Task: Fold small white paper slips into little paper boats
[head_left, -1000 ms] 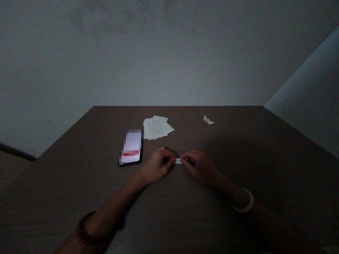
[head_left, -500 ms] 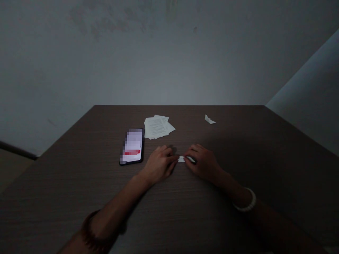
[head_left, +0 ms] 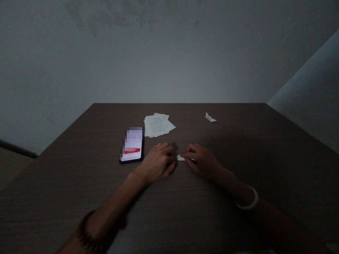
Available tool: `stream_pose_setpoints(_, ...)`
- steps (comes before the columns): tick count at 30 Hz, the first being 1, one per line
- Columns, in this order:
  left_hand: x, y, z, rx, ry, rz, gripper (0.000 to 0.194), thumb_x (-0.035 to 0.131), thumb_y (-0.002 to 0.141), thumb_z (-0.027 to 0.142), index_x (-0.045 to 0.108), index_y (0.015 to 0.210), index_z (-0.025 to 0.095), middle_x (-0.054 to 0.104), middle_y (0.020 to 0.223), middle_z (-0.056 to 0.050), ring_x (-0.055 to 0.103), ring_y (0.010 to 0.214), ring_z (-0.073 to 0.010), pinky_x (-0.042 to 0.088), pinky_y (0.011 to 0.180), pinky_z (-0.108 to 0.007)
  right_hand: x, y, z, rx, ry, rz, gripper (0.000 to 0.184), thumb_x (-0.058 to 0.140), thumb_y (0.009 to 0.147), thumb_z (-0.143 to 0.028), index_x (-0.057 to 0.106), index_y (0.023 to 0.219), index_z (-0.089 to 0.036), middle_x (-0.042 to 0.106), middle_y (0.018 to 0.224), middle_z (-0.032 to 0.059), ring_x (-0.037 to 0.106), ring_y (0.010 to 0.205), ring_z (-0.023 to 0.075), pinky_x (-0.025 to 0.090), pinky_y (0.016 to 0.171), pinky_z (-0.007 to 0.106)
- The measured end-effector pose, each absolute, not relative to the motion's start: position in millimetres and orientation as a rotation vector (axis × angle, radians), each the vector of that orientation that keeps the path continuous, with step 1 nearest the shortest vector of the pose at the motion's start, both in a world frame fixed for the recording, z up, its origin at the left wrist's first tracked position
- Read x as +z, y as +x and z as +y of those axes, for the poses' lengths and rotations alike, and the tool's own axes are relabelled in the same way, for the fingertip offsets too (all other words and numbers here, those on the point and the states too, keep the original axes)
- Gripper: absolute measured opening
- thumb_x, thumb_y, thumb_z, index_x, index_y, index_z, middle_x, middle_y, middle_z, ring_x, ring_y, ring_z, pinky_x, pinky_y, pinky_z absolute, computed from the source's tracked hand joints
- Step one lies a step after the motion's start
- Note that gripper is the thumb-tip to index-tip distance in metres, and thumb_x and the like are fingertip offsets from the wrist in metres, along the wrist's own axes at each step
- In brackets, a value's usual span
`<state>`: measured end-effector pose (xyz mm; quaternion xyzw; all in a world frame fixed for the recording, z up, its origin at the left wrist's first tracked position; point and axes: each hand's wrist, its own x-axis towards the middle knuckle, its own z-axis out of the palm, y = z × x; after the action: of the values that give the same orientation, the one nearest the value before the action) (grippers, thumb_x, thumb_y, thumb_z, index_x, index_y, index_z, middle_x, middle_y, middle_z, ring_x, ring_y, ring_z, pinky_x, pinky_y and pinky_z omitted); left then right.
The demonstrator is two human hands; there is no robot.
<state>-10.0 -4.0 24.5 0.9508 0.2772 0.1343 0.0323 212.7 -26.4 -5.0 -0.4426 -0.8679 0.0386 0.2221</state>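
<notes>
A small folded piece of white paper (head_left: 180, 158) lies on the dark wooden table, between my two hands. My left hand (head_left: 159, 160) pinches its left end between thumb and index finger, with the other fingers curled. From the other side, my right hand (head_left: 202, 160) grips the right part, its index finger reaching across the top of the paper. Much of the paper is covered by my fingers, so its full shape is hidden.
A phone (head_left: 132, 144) with a lit screen lies left of my hands. Behind it sits a loose stack of printed paper sheets (head_left: 157, 126). A small folded paper boat (head_left: 210, 118) rests at the back right. The table (head_left: 169, 218) meets a grey wall (head_left: 169, 53).
My right index finger has stretched further left over the folded paper. My left hand has barely moved. The view has shifted slightly.
</notes>
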Motion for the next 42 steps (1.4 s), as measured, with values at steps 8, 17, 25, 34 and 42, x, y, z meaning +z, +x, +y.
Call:
stream_pose_setpoints(8,30.0,-12.3,-4.4,0.328,2.894,0.823,0.024,0.053,0.088,0.024,0.070,0.071,0.017,0.056,0.081,-0.007,0.048,0.082,-0.0222,0.038,0.069,-0.036,-6.0,214.5,-26.1,0.093,-1.216,-2.389,0.020,0.056,0.091,-0.018,0.071,0.103,-0.022,0.061,0.092,0.0048,0.053,0.084,0.0173,0.041,0.072,0.030)
stream_pose_setpoints(17,26.7,-13.1,-4.9,0.403,2.834,0.824,0.026,0.053,0.087,0.023,0.070,0.069,0.016,0.056,0.077,-0.007,0.049,0.078,-0.0214,0.041,0.066,-0.035,-6.4,214.2,-24.8,0.043,-1.164,-2.483,0.030,0.054,0.090,-0.012,0.068,0.113,-0.025,0.059,0.097,0.0061,0.051,0.087,0.0193,0.041,0.073,0.031)
stream_pose_setpoints(25,22.5,-13.8,-3.2,0.431,2.823,0.834,0.026,0.053,0.088,0.026,0.072,0.072,0.017,0.056,0.076,-0.007,0.050,0.077,-0.0210,0.041,0.065,-0.035,-6.9,211.7,-24.5,-0.038,-1.092,-2.601,0.043,0.052,0.087,-0.004,0.065,0.120,-0.029,0.058,0.107,0.0081,0.050,0.091,0.0212,0.039,0.076,0.033)
stream_pose_setpoints(34,23.9,-12.9,-3.1,0.441,2.782,0.846,0.029,0.052,0.088,0.028,0.070,0.068,0.016,0.054,0.075,-0.007,0.049,0.076,-0.0210,0.041,0.065,-0.036,-4.6,213.5,-26.0,0.012,-1.167,-2.513,0.038,0.056,0.086,-0.009,0.067,0.116,-0.030,0.057,0.101,0.0068,0.049,0.089,0.0200,0.038,0.074,0.032)
stream_pose_setpoints(42,24.3,-12.2,-3.2,0.390,2.854,0.859,0.030,0.053,0.090,0.028,0.070,0.069,0.016,0.056,0.077,-0.007,0.050,0.078,-0.0218,0.041,0.065,-0.034,-3.3,215.2,-27.8,0.030,-1.217,-2.469,0.032,0.057,0.086,-0.011,0.070,0.109,-0.028,0.058,0.099,0.0062,0.049,0.088,0.0206,0.038,0.074,0.033)
